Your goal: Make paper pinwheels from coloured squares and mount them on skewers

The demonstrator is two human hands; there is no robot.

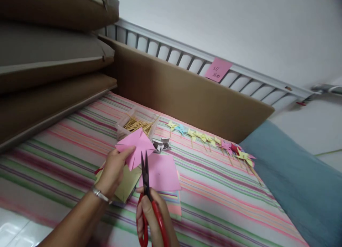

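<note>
Between the thumb and fingers of my left hand (115,166) is a pink square of paper (140,143), turned cornerwise, with slits running in from its corners. My right hand (153,215) grips red-handled scissors (145,179), their dark blades pointing up and slightly parted beside the paper's lower right edge. Under and between the hands lie a yellow paper piece (127,184) and a stack topped by a pink sheet (162,172). Just behind the held paper stands a clear plastic box (120,125) of thin wooden sticks (137,125), next to a small open box (161,145) with tiny contents.
A row of paper pinwheels (203,137) on sticks runs along the back right of the striped cloth (213,190). A brown board (173,83) closes the back. Stacked cushioned panels (53,58) rise at the left, and blue-grey fabric (296,175) hangs at the right.
</note>
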